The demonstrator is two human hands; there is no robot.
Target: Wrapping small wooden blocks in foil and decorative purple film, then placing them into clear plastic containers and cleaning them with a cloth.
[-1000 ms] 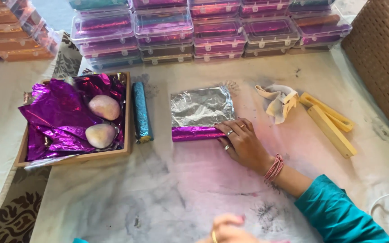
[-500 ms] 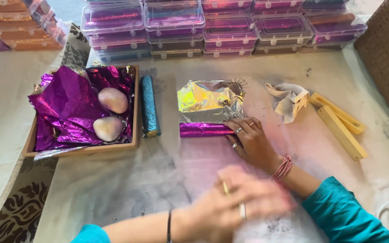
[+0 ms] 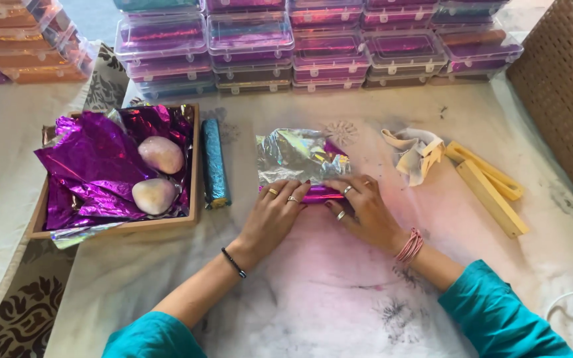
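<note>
Nearest the viewer, two forearms in teal sleeves are stretched forward over a pale, stained table. A black band is worn on the left wrist and pink bangles on the right. The left hand and the right hand are laid side by side, palms down, fingers spread flat and pressed onto a purple foil roll lying crosswise under the fingertips. Rings are seen on several fingers. Just beyond the fingertips, a silver foil sheet is spread flat, its near edge wound into the roll.

To the left of the left hand, a blue foil-wrapped stick is laid lengthwise beside a wooden tray. Crumpled purple foil is heaped in the tray, and two pale egg-shaped lumps are rested on it.

To the right of the right hand, a crumpled cream cloth is seen, and past it yellow wooden bars are laid at an angle. A woven basket is stood at the far right.

Farthest off, clear plastic boxes with purple contents are stacked in rows along the table's far edge.
</note>
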